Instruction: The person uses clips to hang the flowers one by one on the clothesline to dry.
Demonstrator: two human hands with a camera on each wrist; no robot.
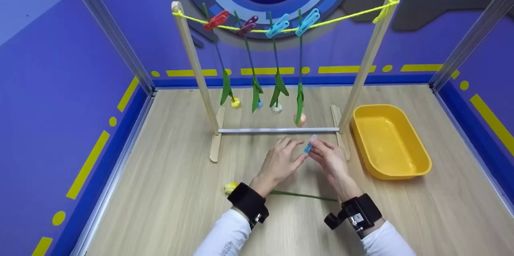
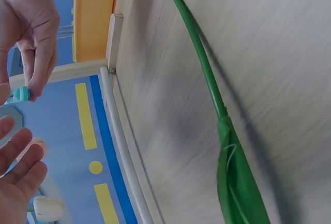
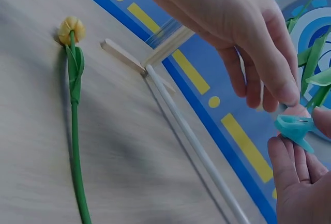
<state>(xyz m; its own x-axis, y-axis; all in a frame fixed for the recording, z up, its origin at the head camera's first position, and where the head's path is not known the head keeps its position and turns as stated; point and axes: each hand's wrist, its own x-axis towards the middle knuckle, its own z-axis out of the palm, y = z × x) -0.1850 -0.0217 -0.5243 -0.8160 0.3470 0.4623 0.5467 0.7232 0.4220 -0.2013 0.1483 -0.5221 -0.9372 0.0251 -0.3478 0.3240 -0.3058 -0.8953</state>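
My right hand (image 1: 331,159) pinches a light blue clothespin (image 1: 308,147) between thumb and fingers, just in front of the rack's metal bar. Beside it, my left hand (image 1: 280,160) has loosely bent, spread fingers, its thumb close to the clothespin; whether they touch I cannot tell. In the right wrist view the clothespin (image 3: 294,127) lies over the right fingers, below the left hand (image 3: 232,32). An artificial yellow tulip (image 3: 75,74) lies on the table under my wrists; in the head view the left forearm hides part of it.
A wooden rack (image 1: 367,59) carries a yellow cord (image 1: 345,15). Several tulips hang upside down from it by a red clothespin (image 1: 217,20), a purple clothespin (image 1: 247,25) and two blue clothespins (image 1: 278,26). A yellow basin (image 1: 391,139) stands at the right.
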